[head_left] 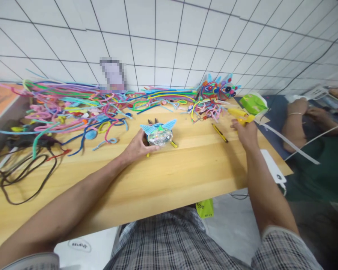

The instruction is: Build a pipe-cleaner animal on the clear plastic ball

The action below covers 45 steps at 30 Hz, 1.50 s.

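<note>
My left hand (138, 145) is closed around the side of a clear, rounded craft piece (159, 138) with two striped light-blue ears made of pipe cleaner. Its inside shows mixed colours that I cannot make out. Partly hidden under or behind it lies a yellow-handled tool (174, 144) with two dark tips, perhaps pliers. Over at the right, my right hand (245, 132) grips a yellow glue gun (242, 114) above the table, its front pointing left. Between the hands a yellow and black utility knife (219, 133) lies on the wood.
Piles of colourful pipe cleaners (73, 101) line the wall. Two finished-looking blue-eared pieces (218, 88) stand at the back right. A green packet (253, 104) and white power bank-like box (273, 167) lie right. Black cables (25, 187) coil left. Another person's hands (298, 112) work at far right.
</note>
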Tool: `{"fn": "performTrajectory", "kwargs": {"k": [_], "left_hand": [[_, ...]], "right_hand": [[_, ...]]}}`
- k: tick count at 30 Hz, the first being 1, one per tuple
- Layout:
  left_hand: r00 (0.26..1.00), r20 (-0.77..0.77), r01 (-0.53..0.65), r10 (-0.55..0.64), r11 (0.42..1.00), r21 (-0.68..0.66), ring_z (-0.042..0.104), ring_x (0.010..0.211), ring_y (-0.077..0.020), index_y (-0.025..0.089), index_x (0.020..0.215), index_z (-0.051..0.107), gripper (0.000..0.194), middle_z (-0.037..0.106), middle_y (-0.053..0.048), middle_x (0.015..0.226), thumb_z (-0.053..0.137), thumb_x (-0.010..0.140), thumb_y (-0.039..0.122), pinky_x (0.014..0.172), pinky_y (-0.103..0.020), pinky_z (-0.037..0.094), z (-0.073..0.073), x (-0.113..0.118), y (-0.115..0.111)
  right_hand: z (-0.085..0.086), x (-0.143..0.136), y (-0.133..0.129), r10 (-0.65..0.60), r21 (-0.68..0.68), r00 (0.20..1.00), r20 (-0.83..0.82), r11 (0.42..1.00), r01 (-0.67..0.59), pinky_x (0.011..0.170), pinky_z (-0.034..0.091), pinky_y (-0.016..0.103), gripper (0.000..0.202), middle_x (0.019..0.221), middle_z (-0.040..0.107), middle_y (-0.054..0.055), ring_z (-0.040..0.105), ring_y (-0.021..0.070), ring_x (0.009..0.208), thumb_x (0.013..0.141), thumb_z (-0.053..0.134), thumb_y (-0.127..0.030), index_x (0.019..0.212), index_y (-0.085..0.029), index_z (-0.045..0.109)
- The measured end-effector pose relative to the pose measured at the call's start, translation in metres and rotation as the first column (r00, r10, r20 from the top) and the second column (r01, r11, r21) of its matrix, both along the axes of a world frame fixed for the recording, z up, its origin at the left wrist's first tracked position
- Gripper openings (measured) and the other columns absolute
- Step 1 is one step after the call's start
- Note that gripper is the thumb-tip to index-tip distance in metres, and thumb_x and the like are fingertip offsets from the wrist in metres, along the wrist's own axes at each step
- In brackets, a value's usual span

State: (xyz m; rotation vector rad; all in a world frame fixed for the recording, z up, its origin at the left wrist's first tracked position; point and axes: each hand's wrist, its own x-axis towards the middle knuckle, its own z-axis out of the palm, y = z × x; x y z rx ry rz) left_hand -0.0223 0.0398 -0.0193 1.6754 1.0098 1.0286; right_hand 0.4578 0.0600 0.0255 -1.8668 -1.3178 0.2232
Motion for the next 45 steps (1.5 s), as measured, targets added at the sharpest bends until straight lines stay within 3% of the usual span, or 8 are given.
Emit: {"fn": "performTrajectory", "kwargs": {"k": [5, 9, 15, 18, 21, 29, 38, 45], "left_hand": [[1.000, 0.029, 0.010, -0.009, 0.999, -0.053, 0.058, 0.151, -0.0442, 0.019, 0.158, 0.053, 0.114, 0.062, -0.021, 0.159, 0.101, 0.063, 0.059, 0.129, -0.058, 0.046, 0.001, 0.001, -0.002], [0.998, 0.056, -0.016, 0.020, 0.998, -0.060, 0.053, 0.156, -0.0426, 0.022, 0.155, 0.055, 0.104, 0.055, -0.021, 0.167, 0.091, 0.072, 0.073, 0.132, -0.058, 0.042, 0.010, -0.014, -0.005], [0.972, -0.056, -0.227, 0.230, 0.973, 0.046, 0.068, 0.135, -0.0345, 0.022, 0.130, 0.071, 0.061, 0.074, -0.014, 0.140, 0.078, 0.091, 0.068, 0.115, -0.048, 0.055, 0.085, -0.037, 0.006], [0.953, -0.282, -0.077, 0.112, 0.988, 0.133, 0.074, 0.113, -0.0286, 0.021, 0.114, 0.077, 0.048, 0.080, -0.010, 0.121, 0.077, 0.092, 0.063, 0.101, -0.041, 0.058, 0.124, -0.023, 0.021], [0.876, -0.480, 0.131, -0.053, 0.983, 0.131, 0.073, 0.099, -0.0236, 0.022, 0.116, 0.077, 0.045, 0.079, -0.008, 0.114, 0.074, 0.091, 0.060, 0.083, -0.033, 0.056, 0.141, 0.005, 0.041], [0.618, -0.682, 0.496, -0.390, 0.867, -0.046, 0.061, 0.077, -0.0148, 0.018, 0.081, 0.069, 0.027, 0.068, 0.000, 0.078, 0.065, 0.092, 0.042, 0.075, -0.027, 0.043, 0.133, 0.045, 0.084], [0.697, -0.565, 0.483, -0.443, 0.871, -0.087, 0.049, 0.068, -0.0132, 0.018, 0.081, 0.068, 0.032, 0.056, 0.002, 0.070, 0.060, 0.095, 0.045, 0.066, -0.027, 0.035, 0.122, 0.030, 0.084], [0.716, -0.530, 0.494, -0.454, 0.866, -0.075, 0.047, 0.066, -0.0127, 0.018, 0.082, 0.067, 0.034, 0.054, 0.003, 0.070, 0.055, 0.099, 0.045, 0.066, -0.028, 0.034, 0.119, 0.027, 0.084]], "right_hand": [[0.029, -0.082, -0.030, 0.395, 0.087, 0.879, -0.266, 0.918, -0.387, 0.080, 0.061, 0.037, 0.026, 0.108, 0.085, 0.009, 0.075, 0.0253, 0.091, 0.085, 0.076, -0.047, 0.094, -0.023, 0.078], [0.037, -0.128, -0.052, 0.559, 0.030, 0.818, -0.135, 0.828, -0.560, 0.074, 0.057, 0.036, 0.025, 0.089, 0.080, 0.004, 0.071, 0.0233, 0.081, 0.089, 0.077, -0.047, 0.093, -0.023, 0.076], [0.046, -0.142, -0.060, 0.718, 0.019, 0.687, 0.113, 0.690, -0.724, 0.078, 0.058, 0.035, 0.023, 0.098, 0.081, 0.005, 0.074, 0.0230, 0.083, 0.099, 0.071, -0.041, 0.115, -0.024, 0.076], [0.050, -0.141, -0.061, 0.735, 0.002, 0.661, 0.154, 0.668, -0.744, 0.080, 0.060, 0.037, 0.024, 0.104, 0.083, 0.007, 0.077, 0.0247, 0.088, 0.101, 0.070, -0.039, 0.119, -0.025, 0.075], [0.050, -0.141, -0.061, 0.747, -0.013, 0.642, 0.174, 0.653, -0.757, 0.081, 0.062, 0.037, 0.025, 0.108, 0.083, 0.008, 0.079, 0.0253, 0.091, 0.103, 0.069, -0.038, 0.123, -0.024, 0.074], [0.045, -0.141, -0.060, 0.779, -0.074, 0.600, 0.184, 0.619, -0.782, 0.082, 0.062, 0.034, 0.019, 0.105, 0.083, 0.007, 0.079, 0.0227, 0.089, 0.104, 0.067, -0.032, 0.120, -0.024, 0.072], [0.050, -0.149, -0.054, 0.774, -0.147, 0.590, 0.230, 0.627, -0.765, 0.076, 0.063, 0.033, 0.018, 0.102, 0.084, 0.006, 0.080, 0.0231, 0.085, 0.103, 0.067, -0.029, 0.120, -0.024, 0.071], [0.055, -0.156, -0.046, 0.811, -0.141, 0.481, 0.333, 0.547, -0.825, 0.084, 0.068, 0.040, 0.024, 0.115, 0.084, 0.006, 0.083, 0.0271, 0.099, 0.105, 0.065, -0.028, 0.129, -0.030, 0.068]]}}
